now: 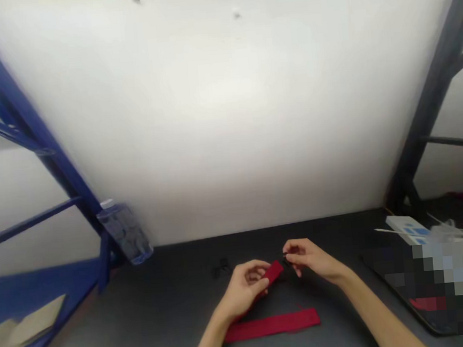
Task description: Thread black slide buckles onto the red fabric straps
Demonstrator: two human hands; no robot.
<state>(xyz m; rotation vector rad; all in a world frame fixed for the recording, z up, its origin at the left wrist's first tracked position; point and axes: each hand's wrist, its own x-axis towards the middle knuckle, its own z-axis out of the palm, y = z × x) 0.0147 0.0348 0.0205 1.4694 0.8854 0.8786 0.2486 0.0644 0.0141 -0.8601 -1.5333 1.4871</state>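
My left hand [246, 287] is closed on one end of a red strap [274, 271], holding it just above the dark grey table [177, 300]. My right hand [308, 258] pinches a small black piece [286, 260] right at that same strap end. The two hands almost touch. A second length of red strap [273, 324] lies flat on the table below my left wrist; whether it joins the held piece is hidden by the hand. Small black parts [222, 268] lie on the table left of my left hand.
A white wall rises behind the table. A blue metal frame [32, 135] stands at left with a clear plastic box [124, 232] fixed to it. At right are a dark frame post [430, 104], a white-and-blue box [408, 229] and a black tray [404, 283].
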